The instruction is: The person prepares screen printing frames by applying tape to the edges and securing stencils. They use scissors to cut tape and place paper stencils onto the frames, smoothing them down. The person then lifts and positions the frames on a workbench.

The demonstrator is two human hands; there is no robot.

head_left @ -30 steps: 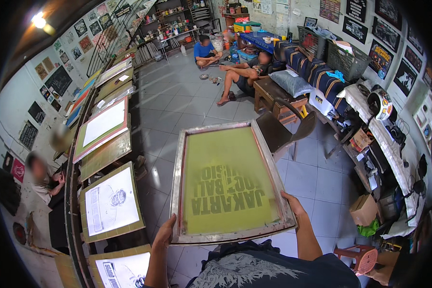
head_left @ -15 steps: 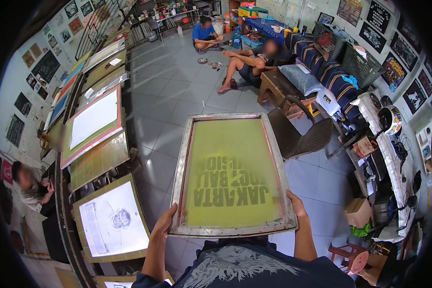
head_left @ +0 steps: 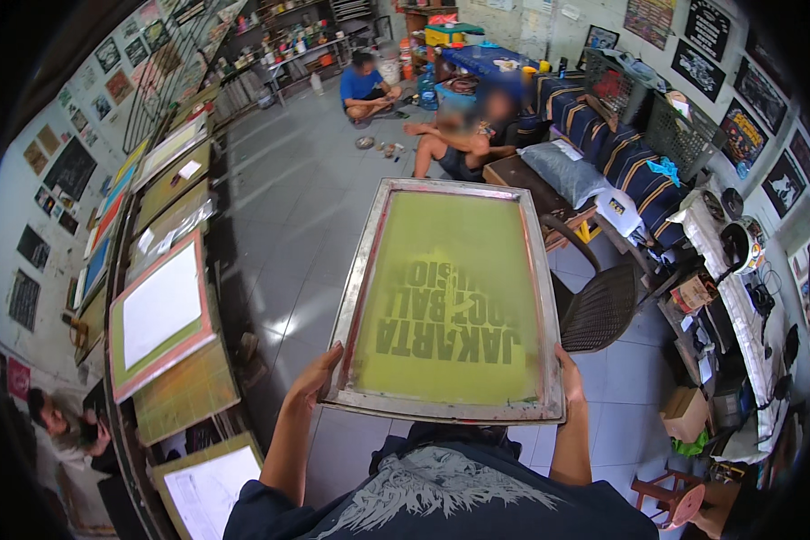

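Observation:
With both hands I hold a screen printing frame (head_left: 441,411) out in front of my torso. Its metal border surrounds a yellow-green mesh (head_left: 450,229), which carries dark block lettering upside down to me. My left hand (head_left: 317,378) is closed on the frame's near left corner, its fingers partly hidden beneath. At the near right corner my right hand (head_left: 571,376) grips the border in the same way, fingers mostly out of sight. The near edge is close to my dark shirt (head_left: 441,490), and the far edge reaches toward the room.
Along the left runs a row of printing boards (head_left: 184,387), some with white sheets (head_left: 162,301). A dark chair (head_left: 603,306) stands right of the frame, beyond it a wooden bench (head_left: 517,175). Two people sit on the floor ahead; another person (head_left: 72,427) is at far left. A red stool (head_left: 670,497) stands lower right.
The frame has risen and shifted slightly right in view, still in both hands. The left boards have slid left and down, and the chair appears farther right, as my view has moved.

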